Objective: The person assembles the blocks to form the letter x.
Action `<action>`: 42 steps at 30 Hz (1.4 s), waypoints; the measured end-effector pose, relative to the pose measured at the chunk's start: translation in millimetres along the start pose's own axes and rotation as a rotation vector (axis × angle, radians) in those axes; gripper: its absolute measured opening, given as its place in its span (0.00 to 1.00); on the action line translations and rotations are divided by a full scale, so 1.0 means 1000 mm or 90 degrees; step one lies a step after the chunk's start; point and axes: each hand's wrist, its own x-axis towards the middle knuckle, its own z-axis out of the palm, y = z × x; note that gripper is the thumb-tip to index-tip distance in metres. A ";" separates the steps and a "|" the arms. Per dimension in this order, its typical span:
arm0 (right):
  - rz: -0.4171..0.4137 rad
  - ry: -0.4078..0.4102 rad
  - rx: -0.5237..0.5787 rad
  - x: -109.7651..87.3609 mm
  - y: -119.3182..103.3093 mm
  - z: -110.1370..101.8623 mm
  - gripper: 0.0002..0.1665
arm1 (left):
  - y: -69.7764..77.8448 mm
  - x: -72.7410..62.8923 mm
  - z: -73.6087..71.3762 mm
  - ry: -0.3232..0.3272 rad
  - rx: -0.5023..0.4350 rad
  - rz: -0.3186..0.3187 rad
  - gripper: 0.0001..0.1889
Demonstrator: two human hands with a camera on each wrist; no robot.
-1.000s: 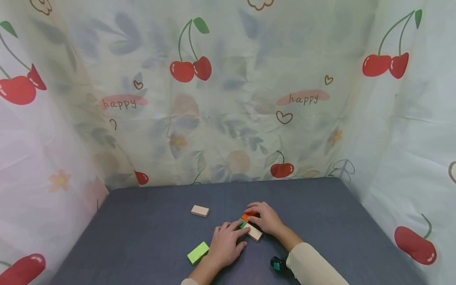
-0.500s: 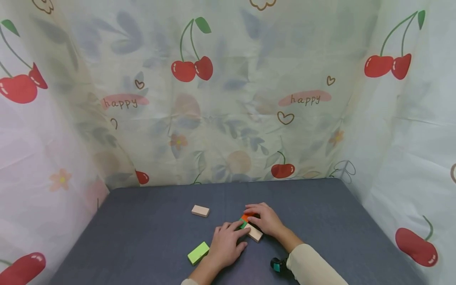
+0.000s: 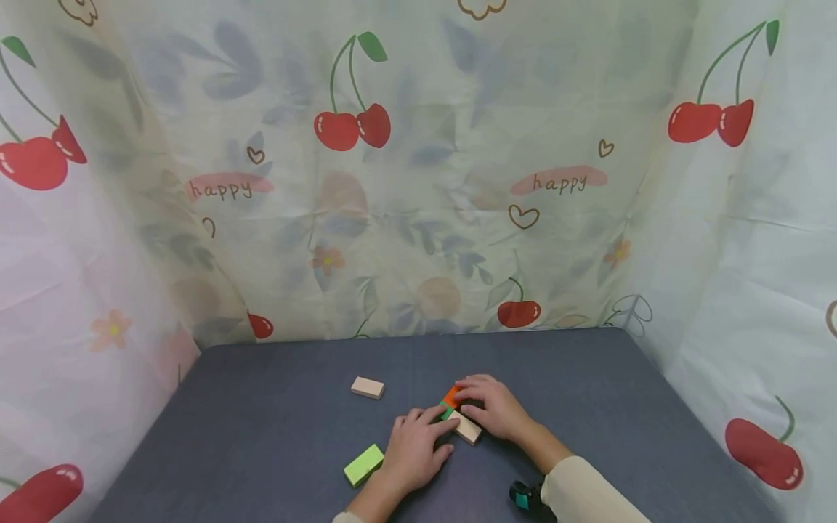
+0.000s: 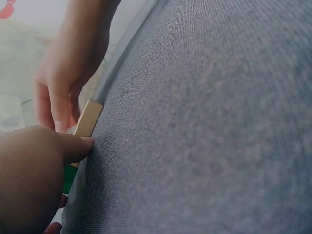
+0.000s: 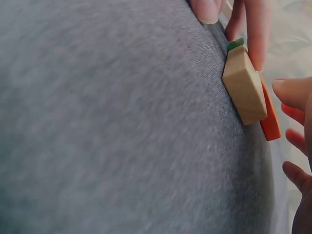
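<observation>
A plain wooden block (image 3: 467, 430), a green block (image 3: 447, 412) and an orange block (image 3: 450, 397) lie close together near the middle of the table. My left hand (image 3: 413, 452) rests over them, its fingertips on the plain block and the green block, which it mostly covers. Just to the right, my right hand (image 3: 500, 412) hovers with loosely bent fingers beside the orange block. In the right wrist view the right thumb (image 5: 291, 92) and fingers stand a little apart from the orange block (image 5: 271, 119), with the plain block (image 5: 246, 90) in front of it.
A lime-green block (image 3: 363, 465) lies left of my left wrist. Farther back sits another plain wooden block (image 3: 368, 388). A black device (image 3: 523, 495) shows at the right sleeve. Cherry-printed curtains (image 3: 418, 218) surround the dark table (image 3: 275, 414).
My right hand has drawn back slightly to the right, off the orange block, so more of that block shows. The left hand has stayed in place on the blocks.
</observation>
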 end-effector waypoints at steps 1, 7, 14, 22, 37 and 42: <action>-0.006 -0.004 -0.003 -0.001 0.000 0.000 0.13 | 0.000 0.000 0.000 0.000 -0.001 0.000 0.22; -0.002 -0.031 -0.001 -0.008 -0.001 0.000 0.16 | 0.000 -0.001 -0.001 -0.003 -0.002 0.002 0.23; 0.007 -0.046 -0.006 -0.012 -0.003 0.002 0.21 | 0.000 0.000 0.001 -0.007 -0.004 -0.002 0.24; 0.014 -0.079 -0.017 -0.011 -0.004 0.001 0.22 | -0.001 0.001 0.001 -0.017 -0.033 -0.016 0.23; 0.004 -0.091 -0.026 -0.012 -0.002 0.003 0.21 | -0.001 0.003 -0.005 -0.036 -0.056 -0.027 0.21; 0.008 -0.091 -0.024 -0.012 -0.002 0.002 0.20 | -0.001 0.002 -0.006 -0.034 -0.050 -0.020 0.21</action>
